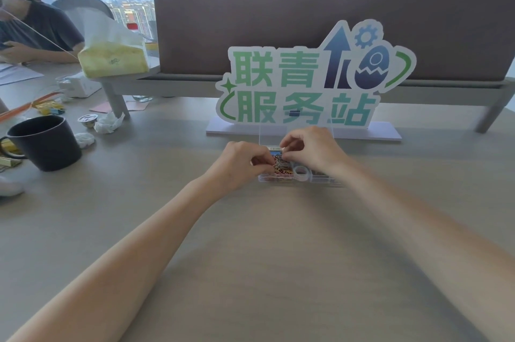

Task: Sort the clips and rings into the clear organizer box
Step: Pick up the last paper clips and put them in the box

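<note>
Both hands, left hand point(242, 163) and right hand point(309, 150), pinch coloured clips point(281, 167) over the clear organizer box point(301, 181); a standing sign point(303, 82) crowds behind, a dark mug point(44, 142) sits far left on the counter point(250, 230).

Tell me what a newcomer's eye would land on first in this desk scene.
First, the big cut-out sign with green characters, standing at the back of the desk before the brown partition. Next, the left hand and right hand meeting at mid-desk, fingers curled over a heap of coloured paper clips in the clear organizer box. A dark mug sits far left.
</note>
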